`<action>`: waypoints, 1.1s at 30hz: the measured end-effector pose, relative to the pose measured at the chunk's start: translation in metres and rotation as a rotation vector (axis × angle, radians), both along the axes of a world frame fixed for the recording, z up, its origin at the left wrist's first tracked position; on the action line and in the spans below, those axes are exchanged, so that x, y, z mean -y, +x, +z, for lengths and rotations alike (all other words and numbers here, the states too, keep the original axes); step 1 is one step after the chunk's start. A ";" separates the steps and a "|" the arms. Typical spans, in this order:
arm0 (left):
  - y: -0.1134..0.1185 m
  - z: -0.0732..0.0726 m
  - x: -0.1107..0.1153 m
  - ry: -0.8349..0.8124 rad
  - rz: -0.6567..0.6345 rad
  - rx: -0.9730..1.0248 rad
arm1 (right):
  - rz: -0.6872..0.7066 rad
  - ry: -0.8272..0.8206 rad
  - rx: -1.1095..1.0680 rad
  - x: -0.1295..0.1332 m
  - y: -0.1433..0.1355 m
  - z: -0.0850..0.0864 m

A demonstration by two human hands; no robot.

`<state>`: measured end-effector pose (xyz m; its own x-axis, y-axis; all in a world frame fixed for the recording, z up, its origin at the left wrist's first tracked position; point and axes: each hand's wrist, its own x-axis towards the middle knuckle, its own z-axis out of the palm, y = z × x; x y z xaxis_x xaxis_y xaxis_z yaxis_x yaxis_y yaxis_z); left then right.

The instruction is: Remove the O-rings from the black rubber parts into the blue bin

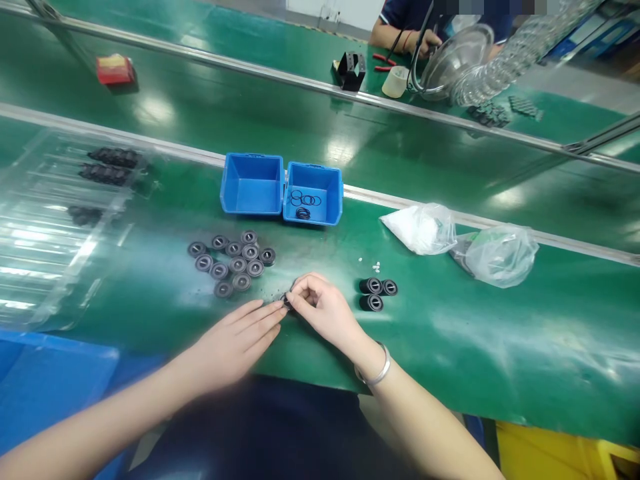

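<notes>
My right hand has its thumb and fingers closed round a small black part on the green table. My left hand lies nearly flat with fingers stretched out, its fingertips touching the same part from the left. Much of that part is hidden by the fingers. Several round black parts with slotted tops stand in a cluster beyond my left hand. Three taller black cylinders stand to the right of my right hand, with several tiny white pieces just behind them.
Two blue bins stand behind, the right one holding black rings. Plastic bags lie at the right. A clear tray with black parts is at the left. Across the table are a person's hand and a clear duct.
</notes>
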<state>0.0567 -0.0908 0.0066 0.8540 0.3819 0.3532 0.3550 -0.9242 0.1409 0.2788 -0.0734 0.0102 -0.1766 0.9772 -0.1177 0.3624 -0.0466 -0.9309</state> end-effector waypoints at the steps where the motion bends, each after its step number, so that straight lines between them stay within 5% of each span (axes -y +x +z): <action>1: 0.000 0.000 -0.001 0.007 -0.003 -0.009 | 0.003 -0.010 -0.005 0.000 0.000 0.000; 18: 0.000 0.008 -0.009 -0.001 -0.061 -0.070 | 0.051 -0.585 -0.365 -0.015 -0.005 -0.006; 33: 0.001 -0.001 -0.009 -0.053 -0.058 -0.069 | -0.219 -0.470 -0.787 0.028 -0.010 -0.011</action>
<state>0.0572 -0.0820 0.0052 0.8970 0.3475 0.2733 0.3115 -0.9355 0.1670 0.2689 -0.1012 -0.0010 -0.1911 0.8806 -0.4335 -0.4242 -0.4724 -0.7726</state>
